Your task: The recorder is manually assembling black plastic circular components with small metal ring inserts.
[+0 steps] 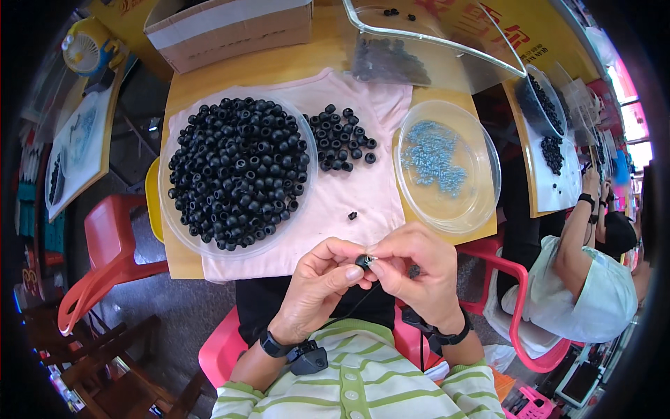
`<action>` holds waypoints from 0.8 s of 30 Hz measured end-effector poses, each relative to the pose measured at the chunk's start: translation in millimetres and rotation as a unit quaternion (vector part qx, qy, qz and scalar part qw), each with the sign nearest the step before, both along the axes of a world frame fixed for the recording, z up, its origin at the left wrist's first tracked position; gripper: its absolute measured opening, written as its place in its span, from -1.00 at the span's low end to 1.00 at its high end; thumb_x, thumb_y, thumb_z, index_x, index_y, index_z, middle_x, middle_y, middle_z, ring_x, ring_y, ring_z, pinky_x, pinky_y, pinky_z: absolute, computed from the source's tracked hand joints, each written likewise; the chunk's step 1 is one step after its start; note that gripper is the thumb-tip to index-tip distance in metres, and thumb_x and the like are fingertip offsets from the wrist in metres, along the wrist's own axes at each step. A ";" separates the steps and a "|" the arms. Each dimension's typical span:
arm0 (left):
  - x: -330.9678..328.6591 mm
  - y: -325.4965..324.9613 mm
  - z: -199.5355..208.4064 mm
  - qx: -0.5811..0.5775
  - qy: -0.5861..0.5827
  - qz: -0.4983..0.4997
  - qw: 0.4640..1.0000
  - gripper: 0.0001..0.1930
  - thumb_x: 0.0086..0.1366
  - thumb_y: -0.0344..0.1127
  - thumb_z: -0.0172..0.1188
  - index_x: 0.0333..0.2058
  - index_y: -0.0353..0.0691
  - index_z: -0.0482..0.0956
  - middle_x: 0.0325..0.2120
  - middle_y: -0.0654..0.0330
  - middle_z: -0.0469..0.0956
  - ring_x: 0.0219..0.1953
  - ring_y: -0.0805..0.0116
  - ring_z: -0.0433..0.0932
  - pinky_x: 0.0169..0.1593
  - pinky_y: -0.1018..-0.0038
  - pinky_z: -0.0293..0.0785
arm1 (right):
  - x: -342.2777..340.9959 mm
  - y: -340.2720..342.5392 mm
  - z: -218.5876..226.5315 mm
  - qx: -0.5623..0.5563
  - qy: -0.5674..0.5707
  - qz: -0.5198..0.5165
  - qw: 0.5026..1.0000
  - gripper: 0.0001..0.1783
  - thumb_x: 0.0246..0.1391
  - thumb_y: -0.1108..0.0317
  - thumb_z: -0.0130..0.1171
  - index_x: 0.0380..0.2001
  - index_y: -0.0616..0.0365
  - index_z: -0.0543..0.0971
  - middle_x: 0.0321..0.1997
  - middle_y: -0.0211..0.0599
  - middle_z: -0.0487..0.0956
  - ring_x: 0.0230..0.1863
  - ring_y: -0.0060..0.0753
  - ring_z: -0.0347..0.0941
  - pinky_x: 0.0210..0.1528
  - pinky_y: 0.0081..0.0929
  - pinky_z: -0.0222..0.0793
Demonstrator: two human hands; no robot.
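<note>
Both hands meet just beyond the front edge of the table. My left hand [326,274] pinches a black hollow plastic bead [363,262] between thumb and fingertips. Against it, my right hand [417,269] pinches a small shiny metal piece [370,258], which looks like a little spring; the fingers partly cover it. A round clear tray [165,202] at the left is heaped with similar black hollow beads. Loose black beads [342,136] lie beside it on a pink cloth [328,223]. To the right, another clear round tray [481,209] holds many tiny silvery-blue pieces [434,159].
A single small black piece [352,216] lies on the cloth ahead of my hands. A cardboard box [230,38] and a clear plastic bin [447,66] stand at the table's far side. Red chairs [112,241] flank me; another person [572,286] works at the right-hand table.
</note>
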State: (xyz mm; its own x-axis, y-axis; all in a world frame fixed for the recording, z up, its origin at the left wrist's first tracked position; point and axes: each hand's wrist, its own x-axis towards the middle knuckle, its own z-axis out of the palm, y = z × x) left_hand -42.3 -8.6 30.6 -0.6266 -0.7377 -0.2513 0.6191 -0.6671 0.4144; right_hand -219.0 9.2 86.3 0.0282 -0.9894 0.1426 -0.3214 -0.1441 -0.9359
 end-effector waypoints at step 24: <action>14.4 -4.0 -21.2 -0.020 -0.054 0.025 0.998 -0.80 0.33 -0.46 0.16 -0.09 -0.29 0.46 -0.21 0.11 0.58 -0.16 0.37 0.59 -0.04 0.48 0.53 | 16.4 -30.0 -56.4 -0.043 0.258 -0.063 0.963 -0.81 -0.05 0.52 0.27 -0.32 0.16 0.52 -0.42 -0.20 0.44 -0.31 -0.07 0.44 -0.29 -0.24 0.37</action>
